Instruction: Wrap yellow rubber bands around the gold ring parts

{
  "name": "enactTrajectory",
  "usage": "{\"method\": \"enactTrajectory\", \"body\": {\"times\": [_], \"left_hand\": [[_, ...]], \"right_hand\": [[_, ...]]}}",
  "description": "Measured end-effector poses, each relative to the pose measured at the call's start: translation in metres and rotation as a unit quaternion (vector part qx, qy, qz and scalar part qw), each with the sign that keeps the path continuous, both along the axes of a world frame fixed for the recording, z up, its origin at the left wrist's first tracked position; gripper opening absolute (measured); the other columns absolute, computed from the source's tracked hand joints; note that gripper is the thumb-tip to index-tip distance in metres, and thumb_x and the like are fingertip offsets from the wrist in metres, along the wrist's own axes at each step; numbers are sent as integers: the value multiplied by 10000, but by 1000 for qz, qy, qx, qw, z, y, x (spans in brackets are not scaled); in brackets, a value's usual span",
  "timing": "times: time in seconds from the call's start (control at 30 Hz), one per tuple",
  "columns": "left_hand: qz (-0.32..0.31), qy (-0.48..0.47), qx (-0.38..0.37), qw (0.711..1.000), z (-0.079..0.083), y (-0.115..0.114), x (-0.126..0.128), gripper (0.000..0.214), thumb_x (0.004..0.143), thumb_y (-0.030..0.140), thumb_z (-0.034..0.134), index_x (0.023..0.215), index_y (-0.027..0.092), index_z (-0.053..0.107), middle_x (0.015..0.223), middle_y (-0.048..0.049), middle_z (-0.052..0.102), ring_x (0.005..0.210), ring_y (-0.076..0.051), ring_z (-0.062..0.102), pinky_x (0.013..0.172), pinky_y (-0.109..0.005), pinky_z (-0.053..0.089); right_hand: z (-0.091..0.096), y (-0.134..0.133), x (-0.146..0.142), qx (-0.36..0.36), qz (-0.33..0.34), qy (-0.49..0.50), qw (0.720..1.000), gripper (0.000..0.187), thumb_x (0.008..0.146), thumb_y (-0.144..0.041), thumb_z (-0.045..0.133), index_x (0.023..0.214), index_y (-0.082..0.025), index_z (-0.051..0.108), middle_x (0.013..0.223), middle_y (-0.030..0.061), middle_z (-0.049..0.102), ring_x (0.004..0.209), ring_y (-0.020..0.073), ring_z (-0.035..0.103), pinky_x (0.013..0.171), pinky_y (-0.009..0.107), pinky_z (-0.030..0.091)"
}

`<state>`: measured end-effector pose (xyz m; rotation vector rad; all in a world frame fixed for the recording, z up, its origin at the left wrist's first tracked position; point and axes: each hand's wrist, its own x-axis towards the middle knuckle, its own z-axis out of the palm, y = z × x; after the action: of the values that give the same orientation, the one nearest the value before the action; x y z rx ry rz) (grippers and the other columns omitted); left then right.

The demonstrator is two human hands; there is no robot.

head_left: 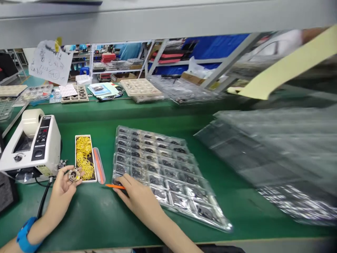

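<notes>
My left hand (62,189) pinches a small round metal part (73,174) beside a white tray of yellow rings (84,156); a blue band sits on that wrist. My right hand (137,198) rests on the near left corner of a clear plastic blister tray (168,168) filled with several dark parts. Its fingers are closed on a thin orange stick (113,186) that points left.
A white tape dispenser (33,147) stands at the left with a cable running toward me. A clear tube (98,170) lies beside the ring tray. Blurred stacks of clear trays (268,158) fill the right. More trays, papers and shelves lie across the far green bench.
</notes>
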<state>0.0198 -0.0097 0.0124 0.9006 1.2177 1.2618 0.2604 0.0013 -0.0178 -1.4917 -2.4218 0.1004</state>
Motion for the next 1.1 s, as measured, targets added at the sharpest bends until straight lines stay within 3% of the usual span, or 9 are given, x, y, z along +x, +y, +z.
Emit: {"method": "enactTrajectory", "body": {"times": [0.1,0.27,0.37,0.47,0.63,0.83,0.97,1.1], "left_hand": [[5,1,0,1000,-2,3,-3,484,650,234,775,1054,203,509,1073,-103,714,1078,-281,677,976,-435,523],[-9,-15,21,1000,-8,5,-8,486,666,283,792,1059,204,518,1083,-116,717,1052,-288,692,969,-434,530],[2,-23,32,999,-17,6,-9,502,681,339,791,1075,197,514,1066,-121,717,1050,-290,692,967,-437,533],[9,-32,42,999,-26,8,-10,499,713,390,766,1100,200,514,1083,-120,708,1054,-282,691,964,-430,538],[25,-42,41,998,-31,10,-8,500,703,419,768,1086,204,529,1053,-109,713,1037,-283,694,956,-428,537],[34,-74,55,995,-32,13,0,523,656,454,801,1045,215,547,1046,-127,725,976,-293,715,884,-403,551],[2,-83,56,995,-32,25,1,556,631,478,814,1051,214,562,1075,-151,723,995,-317,706,881,-405,543],[-11,-82,31,996,-32,40,-4,652,513,491,872,1028,228,572,999,-105,756,963,-319,711,871,-391,550]], "right_hand": [[23,25,25,-66,-108,-20,992,170,920,-236,524,1041,-225,643,988,41,684,799,174,684,653,259,503],[57,95,123,-121,-344,-107,925,281,969,-253,438,993,-91,666,916,171,686,795,256,674,661,352,503],[60,128,170,-200,-396,-150,884,230,949,-316,557,992,-110,650,954,91,675,852,198,660,748,357,535],[52,146,186,-261,-388,-177,866,278,925,-375,609,1077,-143,627,1060,62,651,923,183,645,801,361,545],[43,153,175,-273,-381,-204,860,298,926,-332,613,1166,-157,601,1174,89,615,1010,209,626,843,390,541],[67,154,140,-186,-356,-155,903,272,934,-327,601,1138,-147,609,1135,86,628,979,200,633,841,392,541],[76,137,79,-124,-261,-73,954,208,959,-321,558,1003,-134,637,959,50,663,832,157,642,774,349,541],[71,105,5,-42,-112,11,993,185,931,-133,499,967,-173,676,936,37,685,871,142,640,767,249,480]]}}
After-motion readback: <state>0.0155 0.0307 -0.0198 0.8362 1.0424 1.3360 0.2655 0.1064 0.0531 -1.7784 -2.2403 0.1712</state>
